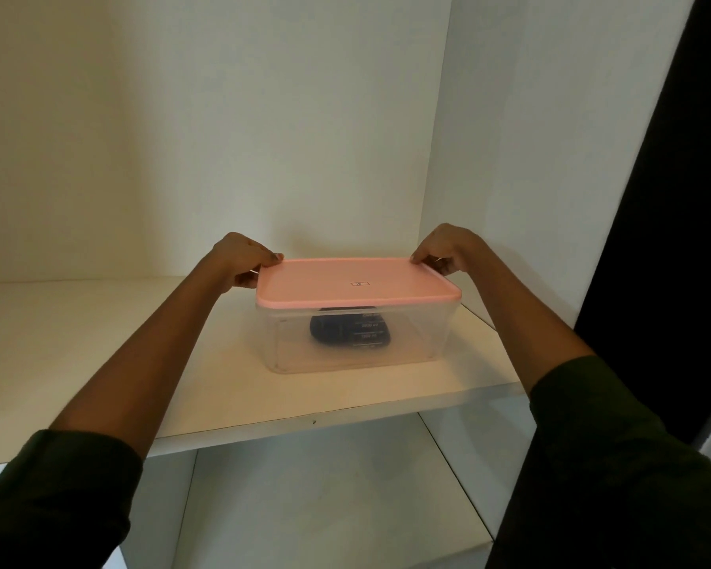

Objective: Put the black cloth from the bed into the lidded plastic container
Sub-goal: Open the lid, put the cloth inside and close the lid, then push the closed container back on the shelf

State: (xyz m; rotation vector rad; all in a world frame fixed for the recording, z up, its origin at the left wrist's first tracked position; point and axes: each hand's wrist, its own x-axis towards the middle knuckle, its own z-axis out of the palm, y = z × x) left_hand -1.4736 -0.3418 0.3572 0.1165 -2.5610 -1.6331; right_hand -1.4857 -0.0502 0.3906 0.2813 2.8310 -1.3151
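Observation:
A clear plastic container stands on a white shelf, closed by a pink lid. Through its front wall I see the black cloth bundled inside, behind printed volume marks. My left hand grips the lid's far left corner, thumb on top and fingers curled under the rim. At the far right corner my right hand pinches the lid in the same way.
The shelf sits inside a white cupboard, with a back wall and a right side panel close to the container. A lower compartment opens beneath the shelf. A dark strip runs down the right edge.

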